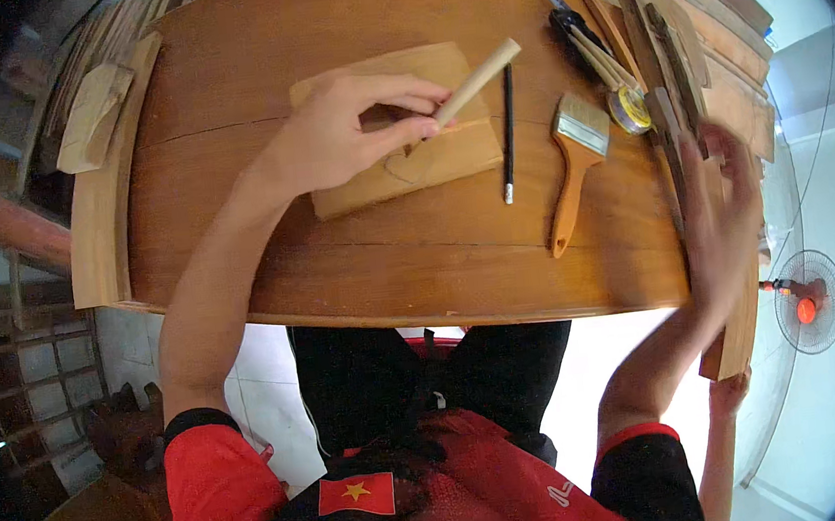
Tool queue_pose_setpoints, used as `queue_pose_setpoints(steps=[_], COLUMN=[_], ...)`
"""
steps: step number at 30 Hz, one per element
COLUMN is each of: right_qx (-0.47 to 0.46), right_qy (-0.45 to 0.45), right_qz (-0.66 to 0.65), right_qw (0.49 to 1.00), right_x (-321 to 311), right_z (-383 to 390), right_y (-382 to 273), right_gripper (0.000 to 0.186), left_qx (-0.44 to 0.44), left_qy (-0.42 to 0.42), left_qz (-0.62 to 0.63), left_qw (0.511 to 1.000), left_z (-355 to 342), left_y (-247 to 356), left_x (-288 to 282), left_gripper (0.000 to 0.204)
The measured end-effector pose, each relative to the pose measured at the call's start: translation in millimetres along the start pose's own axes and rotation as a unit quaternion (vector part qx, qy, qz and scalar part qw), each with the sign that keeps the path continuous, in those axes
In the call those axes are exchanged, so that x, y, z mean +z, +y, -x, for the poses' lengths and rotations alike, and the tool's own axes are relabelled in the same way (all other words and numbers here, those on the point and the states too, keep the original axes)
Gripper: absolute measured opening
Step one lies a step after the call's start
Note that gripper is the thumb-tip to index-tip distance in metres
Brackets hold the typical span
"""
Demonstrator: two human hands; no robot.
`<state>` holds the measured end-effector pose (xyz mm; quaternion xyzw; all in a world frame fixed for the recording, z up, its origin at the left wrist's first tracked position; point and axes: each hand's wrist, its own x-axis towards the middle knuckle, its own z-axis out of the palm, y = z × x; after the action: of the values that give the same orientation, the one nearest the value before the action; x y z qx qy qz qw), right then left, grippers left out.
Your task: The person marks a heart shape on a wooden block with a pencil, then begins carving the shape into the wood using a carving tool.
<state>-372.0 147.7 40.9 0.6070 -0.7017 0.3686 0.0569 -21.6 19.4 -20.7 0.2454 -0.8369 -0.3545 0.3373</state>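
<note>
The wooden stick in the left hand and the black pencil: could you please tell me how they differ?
The wooden stick is pale tan; the pencil is black with a light eraser end. The stick slants in the left hand, while the pencil lies on the table. The stick looks thicker than the pencil. Both are straight and slender.

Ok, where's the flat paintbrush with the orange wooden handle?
Head view: the paintbrush lies right of centre on the brown wooden table, beside the slim black pencil.

Wooden table [389,273] (dark seams across), pale board [458,156], black pencil [509,136], paintbrush [576,173]
</note>
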Motion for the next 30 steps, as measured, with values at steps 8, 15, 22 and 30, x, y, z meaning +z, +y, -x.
queue_pose_setpoints(steps=[8, 15, 22, 30], right_qx=[0.202, 0.283, 0.241, 0.171], right_qy=[-0.127, -0.237, -0.173, -0.020], right_qz=[0.398, 0.067, 0.036, 0.172], right_qw=[0.886, 0.927, 0.954, 0.970], right_x=[-100.8, -106.5, -86.2, -79.5], right_z=[64.3, 72.9, 76.3, 72.7], right_y=[101.8, 158.7, 170.1, 151.5], right_gripper=[0.097, 0.104, 0.102, 0.087], left_qx=[-0.071, -0.024, -0.050, -0.009], left_qy=[-0.017, -0.011, -0.027, 0.016], left_qz=[0.049, 0.036, 0.065, 0.024], left_qw=[0.996, 0.999, 0.996, 1.000], left_z=[2.1, 1.6, 2.0, 2.6], left_y=[-1.0, -4.4, -0.7, -6.9], left_x=[-1.3, 1.0, -1.2, 0.6], left_gripper=[0.033, 0.033, 0.033, 0.029])
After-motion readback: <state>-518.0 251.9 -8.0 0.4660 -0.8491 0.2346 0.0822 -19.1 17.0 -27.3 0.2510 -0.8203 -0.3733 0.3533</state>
